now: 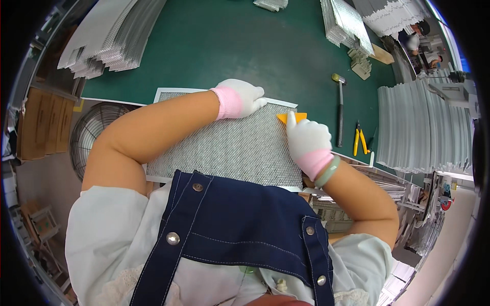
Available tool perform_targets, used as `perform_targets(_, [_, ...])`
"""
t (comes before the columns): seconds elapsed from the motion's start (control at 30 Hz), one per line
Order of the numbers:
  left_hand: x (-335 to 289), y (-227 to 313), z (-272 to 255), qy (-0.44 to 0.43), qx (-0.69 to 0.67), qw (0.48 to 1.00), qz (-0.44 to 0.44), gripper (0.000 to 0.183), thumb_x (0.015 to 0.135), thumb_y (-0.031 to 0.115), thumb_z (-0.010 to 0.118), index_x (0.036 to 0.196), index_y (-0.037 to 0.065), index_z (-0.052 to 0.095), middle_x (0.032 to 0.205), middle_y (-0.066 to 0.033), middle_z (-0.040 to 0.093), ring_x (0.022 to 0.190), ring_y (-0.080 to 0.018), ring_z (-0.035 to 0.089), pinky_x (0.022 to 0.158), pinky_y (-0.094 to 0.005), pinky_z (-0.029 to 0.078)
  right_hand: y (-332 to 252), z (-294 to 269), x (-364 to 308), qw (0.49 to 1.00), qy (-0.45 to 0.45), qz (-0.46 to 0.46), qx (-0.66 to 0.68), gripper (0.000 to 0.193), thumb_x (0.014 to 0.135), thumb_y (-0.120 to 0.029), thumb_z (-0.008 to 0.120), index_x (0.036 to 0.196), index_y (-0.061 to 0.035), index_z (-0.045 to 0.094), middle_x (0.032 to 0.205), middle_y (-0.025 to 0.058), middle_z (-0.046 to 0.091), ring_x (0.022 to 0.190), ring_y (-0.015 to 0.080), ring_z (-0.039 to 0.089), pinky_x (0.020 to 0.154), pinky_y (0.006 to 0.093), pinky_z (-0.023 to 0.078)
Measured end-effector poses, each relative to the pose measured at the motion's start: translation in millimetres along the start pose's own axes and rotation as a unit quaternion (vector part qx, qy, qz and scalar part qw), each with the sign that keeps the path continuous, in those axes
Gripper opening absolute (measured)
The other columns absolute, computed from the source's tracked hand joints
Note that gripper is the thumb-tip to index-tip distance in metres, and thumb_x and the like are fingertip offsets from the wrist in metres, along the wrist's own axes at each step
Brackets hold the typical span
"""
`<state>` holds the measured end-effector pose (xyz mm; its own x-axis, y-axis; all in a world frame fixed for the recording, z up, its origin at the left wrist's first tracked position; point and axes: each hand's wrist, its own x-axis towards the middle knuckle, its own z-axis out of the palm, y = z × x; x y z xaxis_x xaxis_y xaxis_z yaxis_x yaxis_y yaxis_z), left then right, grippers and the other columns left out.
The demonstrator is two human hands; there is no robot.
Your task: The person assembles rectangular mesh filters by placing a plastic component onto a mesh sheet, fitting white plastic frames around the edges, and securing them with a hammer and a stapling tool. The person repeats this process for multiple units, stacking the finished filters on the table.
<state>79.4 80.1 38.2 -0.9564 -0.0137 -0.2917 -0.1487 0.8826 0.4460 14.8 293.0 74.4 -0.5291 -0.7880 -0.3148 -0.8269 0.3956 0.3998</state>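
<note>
A silvery mesh panel lies in front of me, its near part reaching over the table's front edge toward my apron. White strips run along its far edge. My left hand, in a white glove with a pink cuff, is at that far edge, fingers curled over the strip; the fingertips are partly hidden. Close to the panel's right side, my right hand, gloved the same way, grips a flat yellow-orange triangular scraper. The scraper meets the mesh near its far right corner, with my thumb laid along it.
On the green tabletop, a hammer and yellow-handled pliers lie right of my right hand. Stacked metallic sheets stand far left, more pleated panels at right. A round caged fan sits below the table's left edge.
</note>
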Motion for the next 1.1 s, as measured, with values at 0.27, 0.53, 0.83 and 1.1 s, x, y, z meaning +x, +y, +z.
perform_targets(0.27, [1.4,-2.3,4.9,0.018,0.001,1.000,0.015,0.041,0.104,0.039,0.041,0.103,0.003,0.060,0.084,-0.0178,0.068,0.083,-0.0393,0.066,0.078,-0.0505,0.050,-10.1,-29.7,3.6,0.995,-0.072,-0.023,0.058,0.027,0.099,-0.022,0.049,0.107,-0.0028,0.066,0.085,0.0118,0.073,0.077,0.0283,0.074,0.064,0.0424,0.057])
perform_targets(0.53, [-6.4,-19.0,-34.0,-0.056,-0.167,0.984,0.034,0.044,0.099,0.039,0.053,0.111,-0.001,0.067,0.098,-0.0178,0.070,0.095,-0.0309,0.066,0.086,-0.0407,0.051,74.8,4.9,-16.0,0.987,0.147,0.054,0.035,0.047,0.088,-0.023,0.065,0.131,-0.0062,0.056,0.088,0.0112,0.065,0.084,0.0302,0.068,0.075,0.0427,0.054])
perform_targets(0.83, [-104.5,-7.1,-155.3,0.202,-0.223,0.949,0.091,0.031,0.094,0.031,0.068,0.097,0.000,0.065,0.077,0.0004,0.058,0.074,-0.0095,0.053,0.068,-0.0288,0.044,114.8,-110.2,-138.5,0.737,-0.083,-0.331,0.583,0.032,0.066,-0.011,0.071,0.096,0.0003,0.074,0.092,0.0161,0.073,0.093,0.0331,0.072,0.086,0.0386,0.054])
perform_targets(1.1, [-70.5,28.2,-136.2,0.351,-0.334,0.844,0.231,0.040,0.097,0.024,0.066,0.130,0.002,0.059,0.102,-0.0018,0.066,0.091,-0.0077,0.057,0.084,-0.0256,0.049,78.4,-53.4,1.5,0.554,0.268,0.011,0.788,0.040,0.089,0.004,0.064,0.129,0.0059,0.059,0.119,0.0094,0.067,0.107,0.0180,0.062,0.097,0.0315,0.047])
